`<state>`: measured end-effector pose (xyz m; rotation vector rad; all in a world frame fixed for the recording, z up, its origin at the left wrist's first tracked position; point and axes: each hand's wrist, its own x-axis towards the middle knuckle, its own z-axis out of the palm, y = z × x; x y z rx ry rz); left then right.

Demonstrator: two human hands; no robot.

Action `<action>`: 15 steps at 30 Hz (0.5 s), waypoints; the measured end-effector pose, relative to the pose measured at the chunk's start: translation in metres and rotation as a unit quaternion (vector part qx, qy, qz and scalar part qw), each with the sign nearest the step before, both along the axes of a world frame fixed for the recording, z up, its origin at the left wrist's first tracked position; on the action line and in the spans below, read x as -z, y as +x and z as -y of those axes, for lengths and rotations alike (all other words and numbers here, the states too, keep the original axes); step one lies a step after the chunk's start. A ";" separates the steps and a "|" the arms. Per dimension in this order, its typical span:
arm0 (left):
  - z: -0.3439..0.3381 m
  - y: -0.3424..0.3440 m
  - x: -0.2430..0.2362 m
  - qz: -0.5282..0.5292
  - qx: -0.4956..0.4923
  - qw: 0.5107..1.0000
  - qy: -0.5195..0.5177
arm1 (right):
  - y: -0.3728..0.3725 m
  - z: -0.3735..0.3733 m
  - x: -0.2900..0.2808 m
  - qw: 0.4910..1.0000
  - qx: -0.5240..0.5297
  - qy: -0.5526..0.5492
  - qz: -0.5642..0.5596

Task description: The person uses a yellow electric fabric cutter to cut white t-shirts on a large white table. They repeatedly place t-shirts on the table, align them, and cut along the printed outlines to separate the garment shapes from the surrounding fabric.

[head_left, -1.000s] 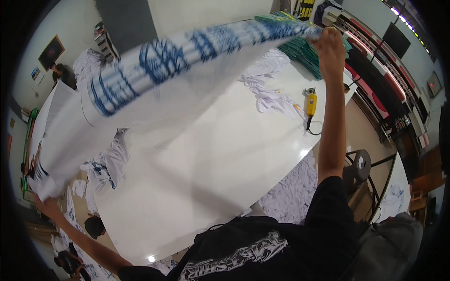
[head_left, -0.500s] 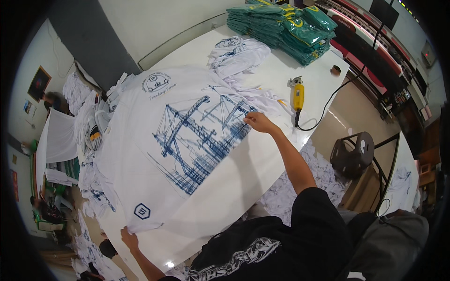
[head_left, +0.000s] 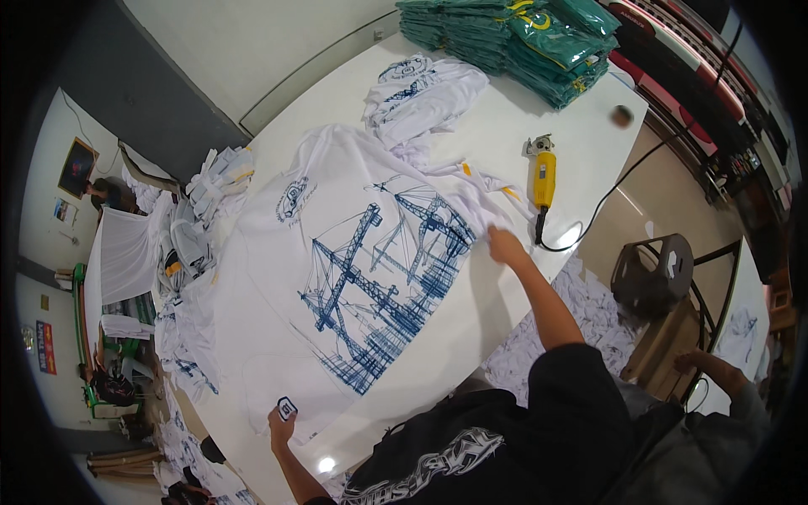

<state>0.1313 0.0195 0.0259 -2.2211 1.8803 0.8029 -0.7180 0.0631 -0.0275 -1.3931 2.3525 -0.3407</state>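
Note:
A white fabric panel (head_left: 278, 320) with a blue drawing of cranes lies spread over the white table (head_left: 497, 139), rumpled toward its upper part. My left hand (head_left: 283, 427) is closed on its near left corner, beside a small dark hexagonal badge print. At the right edge, my right hand (head_left: 507, 247) pinches the fabric, slightly smeared by motion. Past the right hand lies a yellow electric rotary cutter (head_left: 544, 178) with its black cord. Another bunched white printed piece (head_left: 429, 93) rests against the panel's far side.
Green plastic-wrapped packets (head_left: 505, 46) are stacked at the far edge. Grey and white cloth pieces (head_left: 185, 236) pile up on the left. A dark stool (head_left: 652, 273) and white scraps (head_left: 560, 320) are on the floor at right. Another person's arm (head_left: 724, 370) shows at lower right.
My left hand has moved rightward and slightly down with the corner. The right hand has moved right and down, and the panel has shifted right. Another person's arm has come into view.

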 end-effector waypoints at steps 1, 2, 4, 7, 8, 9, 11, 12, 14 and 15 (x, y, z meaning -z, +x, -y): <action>-0.018 0.006 -0.003 0.013 -0.015 1.000 -0.021 | 0.019 -0.022 -0.012 0.997 -0.058 0.059 0.010; -0.010 -0.003 0.002 0.016 -0.003 0.999 -0.042 | 0.001 -0.055 0.006 0.955 -0.244 0.167 0.014; -0.022 -0.001 0.005 0.036 -0.017 0.997 -0.060 | 0.022 -0.087 -0.049 0.872 -0.254 0.346 0.236; -0.019 -0.003 0.008 0.049 -0.049 0.996 -0.053 | 0.005 -0.081 -0.071 0.934 -0.208 0.187 0.222; -0.012 -0.004 0.009 0.066 -0.056 0.995 -0.040 | -0.007 -0.070 -0.068 0.964 -0.196 0.066 0.166; -0.001 -0.004 0.010 0.084 -0.063 0.994 -0.030 | -0.019 -0.042 -0.057 0.979 -0.067 -0.053 0.183; 0.015 -0.009 0.012 0.104 -0.071 0.992 -0.028 | -0.035 0.021 -0.047 0.955 0.099 -0.279 -0.010; 0.017 -0.013 0.014 0.106 -0.074 0.991 -0.035 | -0.046 0.045 -0.048 0.953 0.117 -0.277 -0.028; 0.021 -0.016 0.015 0.102 -0.089 0.989 -0.052 | -0.054 0.062 -0.034 0.969 0.124 -0.209 -0.034; 0.034 -0.020 0.012 0.079 -0.075 0.993 -0.050 | -0.070 0.057 -0.019 0.982 0.120 -0.145 -0.029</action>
